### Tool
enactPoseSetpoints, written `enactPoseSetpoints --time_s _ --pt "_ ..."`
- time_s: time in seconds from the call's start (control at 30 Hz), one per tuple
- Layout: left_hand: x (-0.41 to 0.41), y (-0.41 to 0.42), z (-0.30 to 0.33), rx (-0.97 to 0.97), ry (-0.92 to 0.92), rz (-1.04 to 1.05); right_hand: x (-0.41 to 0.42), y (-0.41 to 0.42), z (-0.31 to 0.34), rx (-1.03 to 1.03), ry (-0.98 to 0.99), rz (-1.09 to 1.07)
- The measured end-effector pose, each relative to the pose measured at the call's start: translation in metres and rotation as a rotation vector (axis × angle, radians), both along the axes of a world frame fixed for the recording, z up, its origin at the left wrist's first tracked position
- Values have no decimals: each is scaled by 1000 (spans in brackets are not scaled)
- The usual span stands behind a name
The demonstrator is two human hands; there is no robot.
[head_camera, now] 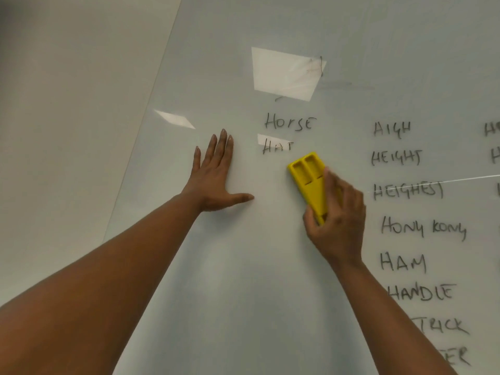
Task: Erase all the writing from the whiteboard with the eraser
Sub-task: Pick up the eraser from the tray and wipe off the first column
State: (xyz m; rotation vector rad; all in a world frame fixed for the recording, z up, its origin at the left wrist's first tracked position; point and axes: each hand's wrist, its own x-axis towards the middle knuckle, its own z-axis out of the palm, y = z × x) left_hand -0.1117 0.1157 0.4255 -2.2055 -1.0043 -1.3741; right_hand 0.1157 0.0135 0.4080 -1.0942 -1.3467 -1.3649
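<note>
The whiteboard (243, 280) fills most of the view. My right hand (336, 221) grips a yellow eraser (308, 173) pressed flat on the board, just below the words "HORSE" (290, 122) and "HAT" (277, 146). A column of words stands to the right: "HIGH" (392, 129), "HEIGHT" (396, 157), "HEIGHEST" (408, 190), "HONG KONG" (423, 229), "HAM" (403, 262), "HANDLE" (422, 292), with more partly hidden behind my right forearm. My left hand (215, 175) lies flat on the board with fingers spread, left of the eraser. Below both hands the board is blank.
The board's left edge (140, 131) runs diagonally against a plain wall (67, 117). Bright light reflections (284, 73) sit on the glossy surface above the words, with faint smudged marks (315, 66) beside them. More writing is cut off at the right edge (493, 142).
</note>
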Motion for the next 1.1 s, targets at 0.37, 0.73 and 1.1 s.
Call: enactPoseSetpoints --time_s 0.37,0.73,1.1 --pt "2 -1 -2 -4 20 57 -43 18 87 169 333 106" --pt "1 -3 1 -27 51 85 -57 34 58 -13 -227 89" --pt "0 -2 2 -36 88 97 -58 31 94 29 -42 0"
